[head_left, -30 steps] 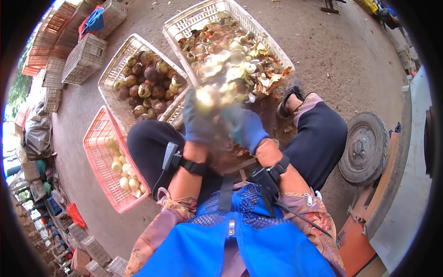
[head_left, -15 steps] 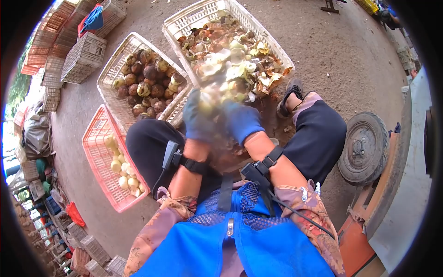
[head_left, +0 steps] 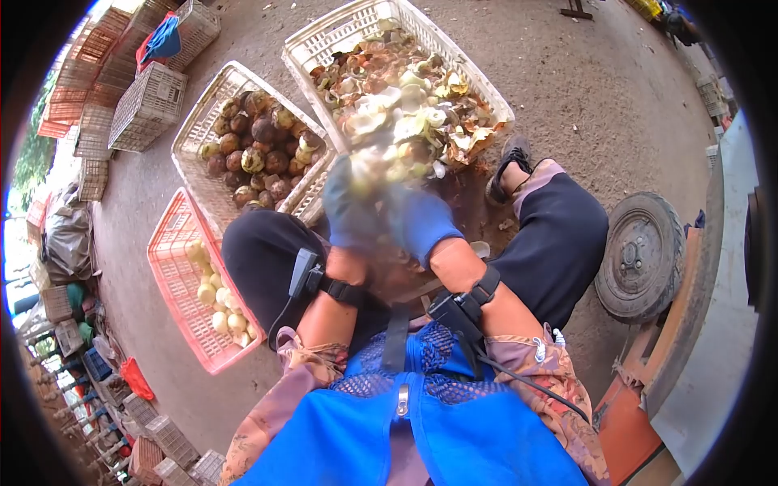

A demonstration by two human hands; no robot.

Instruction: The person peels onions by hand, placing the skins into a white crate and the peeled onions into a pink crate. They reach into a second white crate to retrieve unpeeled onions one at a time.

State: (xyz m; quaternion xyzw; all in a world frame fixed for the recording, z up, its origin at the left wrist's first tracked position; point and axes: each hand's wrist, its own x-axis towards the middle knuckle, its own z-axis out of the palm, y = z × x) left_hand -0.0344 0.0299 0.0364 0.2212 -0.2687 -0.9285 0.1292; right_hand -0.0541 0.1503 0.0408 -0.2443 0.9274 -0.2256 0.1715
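Observation:
My left hand (head_left: 350, 206) and my right hand (head_left: 421, 220), both in blue gloves, are close together above the near edge of the peelings crate. A haze covers the space between them, so their fingertips and anything they hold are not clear. In front of them, a white crate (head_left: 478, 66) carries a heap of pale and brown peelings (head_left: 397, 113). At the left, another white crate (head_left: 197, 113) holds round brown-and-green vegetables (head_left: 263, 130). Pale, peeled-looking pieces (head_left: 217, 296) lie in a pink crate (head_left: 174, 279) beside my left knee.
To the right, a wheel (head_left: 640, 257) stands beside a metal panel (head_left: 713, 324). Stacked crates (head_left: 150, 105) line the far left, near a grey plastic sheet (head_left: 69, 239). A red bag (head_left: 135, 378) lies at the lower left. My shoe (head_left: 509, 170) rests right of the peelings.
Both hands stay close together at nearly the same spot, with slight shifts in the right forearm and wrist. The camera view has moved slightly; the crates look unchanged.

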